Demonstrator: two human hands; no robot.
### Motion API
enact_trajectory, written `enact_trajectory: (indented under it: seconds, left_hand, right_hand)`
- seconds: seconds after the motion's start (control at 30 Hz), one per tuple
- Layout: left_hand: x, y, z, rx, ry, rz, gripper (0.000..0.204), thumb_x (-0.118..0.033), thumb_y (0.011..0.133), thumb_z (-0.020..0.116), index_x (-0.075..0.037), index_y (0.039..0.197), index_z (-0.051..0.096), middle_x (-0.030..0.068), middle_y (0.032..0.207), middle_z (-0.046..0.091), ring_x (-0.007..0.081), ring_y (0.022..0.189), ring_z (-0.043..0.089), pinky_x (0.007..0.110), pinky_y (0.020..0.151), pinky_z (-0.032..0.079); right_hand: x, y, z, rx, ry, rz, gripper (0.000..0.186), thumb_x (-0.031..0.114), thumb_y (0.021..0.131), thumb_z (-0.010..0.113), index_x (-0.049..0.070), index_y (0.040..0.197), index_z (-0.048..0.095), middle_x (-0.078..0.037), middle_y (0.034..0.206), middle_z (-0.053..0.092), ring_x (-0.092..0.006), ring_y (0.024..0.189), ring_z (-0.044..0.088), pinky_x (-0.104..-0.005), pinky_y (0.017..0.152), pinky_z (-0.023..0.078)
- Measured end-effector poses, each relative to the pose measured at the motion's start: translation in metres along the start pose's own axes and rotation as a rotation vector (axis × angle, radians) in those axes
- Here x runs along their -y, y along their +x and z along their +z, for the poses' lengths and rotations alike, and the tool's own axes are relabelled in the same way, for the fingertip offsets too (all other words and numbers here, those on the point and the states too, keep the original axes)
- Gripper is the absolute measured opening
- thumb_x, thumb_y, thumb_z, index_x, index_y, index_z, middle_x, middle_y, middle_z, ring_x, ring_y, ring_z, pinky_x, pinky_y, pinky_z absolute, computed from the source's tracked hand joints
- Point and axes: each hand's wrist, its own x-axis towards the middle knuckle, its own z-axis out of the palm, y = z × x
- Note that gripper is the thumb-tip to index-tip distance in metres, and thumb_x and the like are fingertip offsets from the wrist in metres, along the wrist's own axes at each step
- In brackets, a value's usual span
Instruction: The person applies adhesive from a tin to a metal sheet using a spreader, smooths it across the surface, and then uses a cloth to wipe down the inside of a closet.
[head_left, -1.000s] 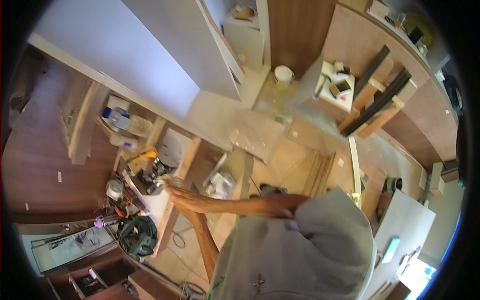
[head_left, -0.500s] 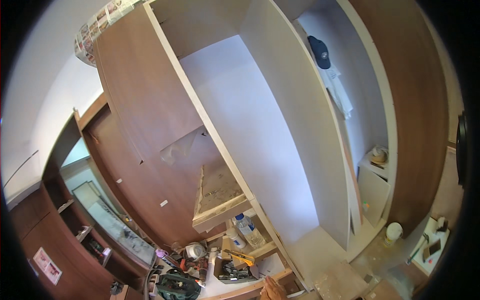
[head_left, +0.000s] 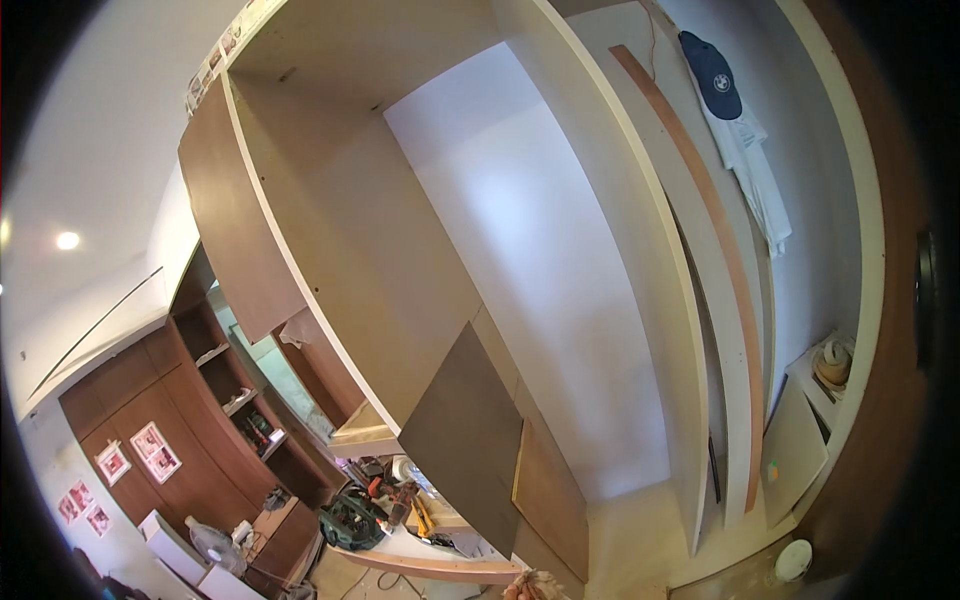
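At the bottom edge, right of the middle, part of a hand (head_left: 534,586) shows; by its place it looks like my right hand. It is beside the lower front corner of a tall open cabinet (head_left: 370,250), next to the end of a curved wooden table edge (head_left: 440,568). Blur and the frame's edge hide most of its fingers, so what it holds, if anything, cannot be told. My left hand is out of view. Nearby inside the cabinet are a dark panel (head_left: 462,440) and a light brown board (head_left: 548,490).
Left of the cabinet foot are a dark green tool bag (head_left: 355,518), a yellow-handled tool (head_left: 423,520) and a red-and-black power tool (head_left: 400,500). A long brown-edged strip (head_left: 715,240) leans at right, near a dark cap (head_left: 711,78). A white tub (head_left: 793,560) is at lower right.
My view has shifted leftward and closer to the cabinet, so its inner side and the dark panel show. The hand sits lower in view, and its fingers show less clearly.
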Motion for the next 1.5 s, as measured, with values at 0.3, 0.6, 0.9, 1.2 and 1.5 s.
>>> enact_trajectory:
  seconds: [0.3,0.6,0.9,1.2,1.5]
  left_hand:
    - [0.027,-0.022,0.031,0.003,0.003,-0.07,0.058,-0.045,0.111,0.028,-0.004,0.151,0.038,0.0138,0.149,0.049,0.0279,0.134,0.049,0.042,0.113,0.039]
    - [0.029,-0.039,0.006,0.088,-0.071,-0.191,0.058,-0.046,0.111,0.027,-0.004,0.15,0.041,0.0139,0.147,0.051,0.0284,0.132,0.052,0.043,0.112,0.041]
    - [0.053,-0.09,-0.063,0.088,-0.153,-0.367,0.059,-0.046,0.111,0.026,-0.004,0.148,0.043,0.014,0.144,0.054,0.0288,0.13,0.054,0.043,0.11,0.044]
    - [-0.016,-0.056,-0.043,0.308,-0.312,-0.285,0.065,-0.053,0.106,0.041,-0.007,0.152,0.039,0.0136,0.152,0.048,0.031,0.136,0.05,0.047,0.113,0.043]
    - [-0.018,-0.073,0.089,0.33,-0.138,-0.132,0.066,-0.05,0.11,0.027,-0.003,0.155,0.032,0.0172,0.152,0.046,0.0287,0.137,0.049,0.04,0.115,0.039]
  right_hand:
    - [-0.015,-0.009,-0.017,-0.012,0.038,-0.076,0.065,0.048,0.108,0.034,0.002,0.154,0.037,-0.017,0.161,0.035,-0.0301,0.15,0.029,-0.0405,0.124,0.021]
    - [-0.009,0.008,0.022,-0.167,0.054,-0.134,0.065,0.048,0.108,0.036,0.001,0.152,0.04,-0.016,0.159,0.038,-0.0286,0.148,0.032,-0.0406,0.123,0.023]
    - [-0.037,-0.011,0.088,-0.316,0.137,-0.152,0.065,0.049,0.107,0.038,0.001,0.151,0.043,-0.016,0.157,0.041,-0.027,0.147,0.035,-0.0406,0.122,0.025]
    - [0.062,-0.069,-0.064,0.027,1.445,-0.546,0.071,0.053,0.107,0.035,-0.001,0.152,0.037,-0.014,0.157,0.042,-0.0275,0.145,0.039,-0.0502,0.121,0.029]
    - [0.08,-0.079,-0.149,-0.228,0.866,-0.458,0.064,0.047,0.11,0.03,-0.001,0.149,0.044,-0.014,0.156,0.043,-0.0266,0.146,0.037,-0.046,0.124,0.023]
